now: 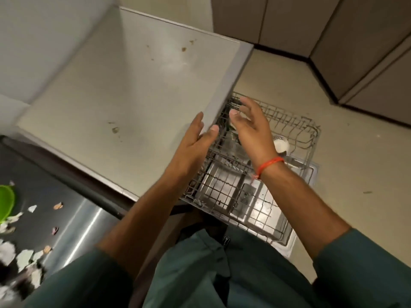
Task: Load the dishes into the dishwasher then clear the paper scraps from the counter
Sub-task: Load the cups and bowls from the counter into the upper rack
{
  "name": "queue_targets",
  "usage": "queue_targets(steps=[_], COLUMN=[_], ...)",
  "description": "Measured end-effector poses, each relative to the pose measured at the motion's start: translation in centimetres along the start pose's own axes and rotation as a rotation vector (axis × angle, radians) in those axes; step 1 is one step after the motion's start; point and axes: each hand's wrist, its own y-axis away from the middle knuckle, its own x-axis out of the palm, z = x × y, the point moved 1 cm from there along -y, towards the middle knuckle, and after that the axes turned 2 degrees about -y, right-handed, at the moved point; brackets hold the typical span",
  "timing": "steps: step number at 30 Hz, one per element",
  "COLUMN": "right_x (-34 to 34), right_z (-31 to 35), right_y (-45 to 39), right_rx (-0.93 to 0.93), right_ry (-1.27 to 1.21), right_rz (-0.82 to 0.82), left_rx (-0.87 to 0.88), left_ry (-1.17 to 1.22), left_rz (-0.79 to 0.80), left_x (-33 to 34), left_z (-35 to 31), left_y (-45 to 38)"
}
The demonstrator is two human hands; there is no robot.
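Observation:
A grey wire dishwasher rack (295,138) is pulled out over the open steel door (262,210). A white bowl (281,146) sits upside down in the rack, and a clear glass item (231,144) lies in it, blurred. My left hand (195,141) is open with straight fingers at the counter's edge, above the rack's near left side. My right hand (251,125) hovers open over the rack's middle, holding nothing. A red thread band circles its wrist. Several paper scraps (24,256) lie on the dark counter at the lower left.
A pale counter (124,85) with a few brown stains fills the upper left. A green dish (6,203) sits at the left edge among the scraps. Brown cabinets (355,47) line the back and right. Beige floor (344,178) lies right of the rack.

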Motion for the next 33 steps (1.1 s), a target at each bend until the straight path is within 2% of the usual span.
queue_targets(steps=[3,10,21,33], right_x=[1.2,6.2,16.3,30.6], right_z=[1.0,3.1,4.1,3.5], right_y=[0.9,3.8,10.1,18.0], right_rx=[-0.014,-0.069,-0.173,-0.235], right_ry=[-0.014,0.029,0.196,0.347], right_rz=[0.095,0.366,0.744,0.953], left_rx=[-0.023,-0.029,-0.045,-0.038], left_ry=[0.068,0.193,0.361,0.529], left_rz=[-0.078,-0.379,-0.677,-0.838], left_x=[-2.1,-6.1,-12.3,-23.3], left_z=[0.4,1.6,5.9,12.9], left_y=[3.5,10.1,18.8,25.5])
